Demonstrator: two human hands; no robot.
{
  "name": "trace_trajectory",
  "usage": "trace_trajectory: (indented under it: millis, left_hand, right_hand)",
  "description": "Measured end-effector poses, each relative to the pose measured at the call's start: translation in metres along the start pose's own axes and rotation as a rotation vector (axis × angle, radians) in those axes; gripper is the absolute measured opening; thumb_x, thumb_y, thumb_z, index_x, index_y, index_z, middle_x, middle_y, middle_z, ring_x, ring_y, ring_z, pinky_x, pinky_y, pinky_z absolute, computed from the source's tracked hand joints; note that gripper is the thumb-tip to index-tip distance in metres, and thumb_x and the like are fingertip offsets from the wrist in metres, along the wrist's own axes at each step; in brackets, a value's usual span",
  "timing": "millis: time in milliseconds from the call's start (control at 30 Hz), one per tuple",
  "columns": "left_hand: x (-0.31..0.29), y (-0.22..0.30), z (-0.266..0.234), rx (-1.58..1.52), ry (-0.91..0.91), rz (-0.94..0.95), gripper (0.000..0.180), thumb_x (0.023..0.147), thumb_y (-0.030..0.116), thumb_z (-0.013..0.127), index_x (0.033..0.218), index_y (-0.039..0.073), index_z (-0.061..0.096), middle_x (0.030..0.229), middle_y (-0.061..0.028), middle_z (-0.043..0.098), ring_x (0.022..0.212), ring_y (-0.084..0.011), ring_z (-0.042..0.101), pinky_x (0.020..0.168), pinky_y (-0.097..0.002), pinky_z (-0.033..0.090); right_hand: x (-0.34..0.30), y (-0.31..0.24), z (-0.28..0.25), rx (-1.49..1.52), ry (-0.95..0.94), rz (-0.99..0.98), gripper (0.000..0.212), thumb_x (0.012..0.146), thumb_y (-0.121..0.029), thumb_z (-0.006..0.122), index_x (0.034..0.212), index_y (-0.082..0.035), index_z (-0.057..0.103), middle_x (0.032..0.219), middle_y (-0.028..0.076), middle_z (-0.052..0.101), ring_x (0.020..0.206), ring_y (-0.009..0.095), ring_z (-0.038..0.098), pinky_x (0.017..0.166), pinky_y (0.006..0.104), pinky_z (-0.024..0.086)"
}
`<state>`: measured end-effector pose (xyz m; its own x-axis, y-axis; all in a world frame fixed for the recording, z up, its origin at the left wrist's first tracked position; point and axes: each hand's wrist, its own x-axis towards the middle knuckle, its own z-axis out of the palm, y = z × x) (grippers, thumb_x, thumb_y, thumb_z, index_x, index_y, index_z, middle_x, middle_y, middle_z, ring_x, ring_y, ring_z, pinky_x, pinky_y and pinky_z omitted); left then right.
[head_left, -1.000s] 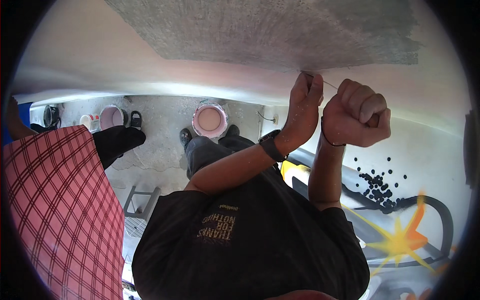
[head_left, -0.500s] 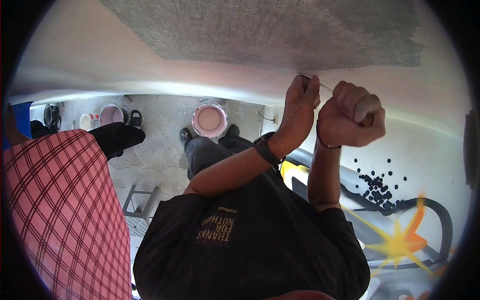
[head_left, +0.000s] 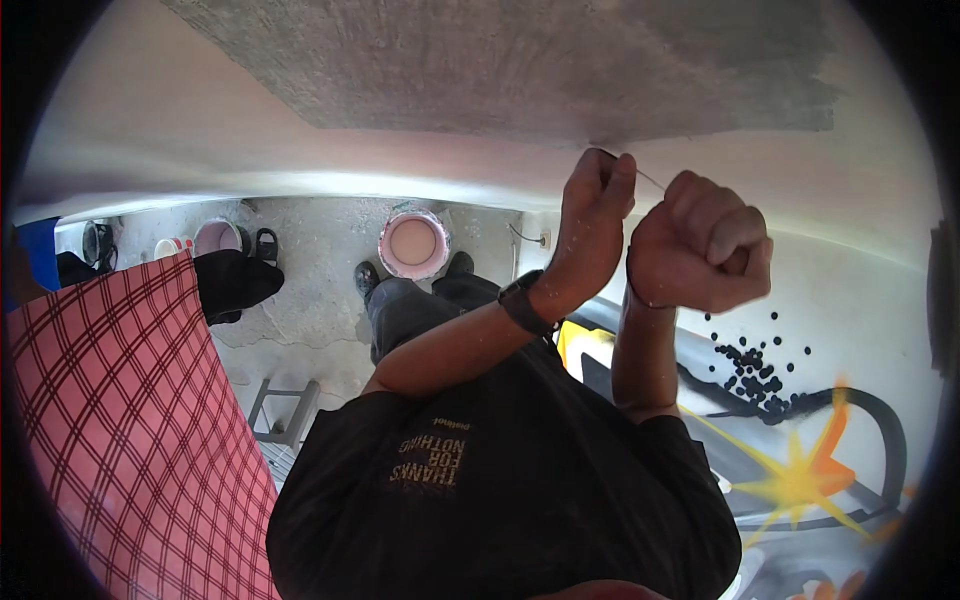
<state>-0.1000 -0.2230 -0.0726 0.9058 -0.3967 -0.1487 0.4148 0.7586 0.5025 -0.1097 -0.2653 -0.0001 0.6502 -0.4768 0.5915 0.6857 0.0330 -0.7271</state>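
Note:
A thin, pale, straight-edged thing [head_left: 649, 180], perhaps a blade seen edge-on, runs between my two hands close to the wall. My left hand [head_left: 597, 210], with a dark watch at the wrist, pinches its left end, where a dark edge shows by the fingertips. Curled into a fist, my right hand [head_left: 700, 243] is closed at its other end; what lies inside those fingers is hidden. Just beyond both hands is a rough grey patch [head_left: 560, 75] on the pale wall [head_left: 400, 160].
Below, a pink-stained bucket [head_left: 413, 243] of pale liquid stands on the floor by my feet. At left, a person in a pink checked cloth [head_left: 140, 400] is close to me, with more buckets [head_left: 218, 237] beyond. A grey step frame [head_left: 283, 410] stands behind. Painted graffiti [head_left: 795, 480] covers the right wall.
Both hands keep their hold, and the right fist has dropped very slightly. The view has shifted a little, and the checked cloth at left has moved and changed shape.

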Motion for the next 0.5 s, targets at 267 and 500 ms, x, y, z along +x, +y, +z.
trace_trajectory:
  millis: [267,500]
  left_hand:
    - [-0.002,0.000,-0.003,0.120,0.042,0.009,0.031,0.105,0.030,0.051,0.086,0.007,0.045,0.071,0.0022,0.040,0.065,-0.0071,0.037,0.060,-0.0260,0.035]
    - [0.001,-0.021,-0.012,0.058,0.067,0.012,0.029,0.106,0.028,0.050,0.086,0.007,0.044,0.071,0.0023,0.040,0.066,-0.0069,0.035,0.060,-0.0257,0.033]
  right_hand:
    - [-0.007,0.010,0.000,0.067,-0.043,0.026,0.038,0.094,-0.025,0.029,0.058,-0.014,0.034,0.049,0.001,0.030,0.045,0.014,0.020,0.048,0.0327,0.022]
    - [-0.018,0.022,-0.015,-0.049,0.046,-0.037,0.042,0.095,-0.029,0.034,0.057,-0.011,0.034,0.051,0.004,0.036,0.046,0.016,0.028,0.050,0.0330,0.028]
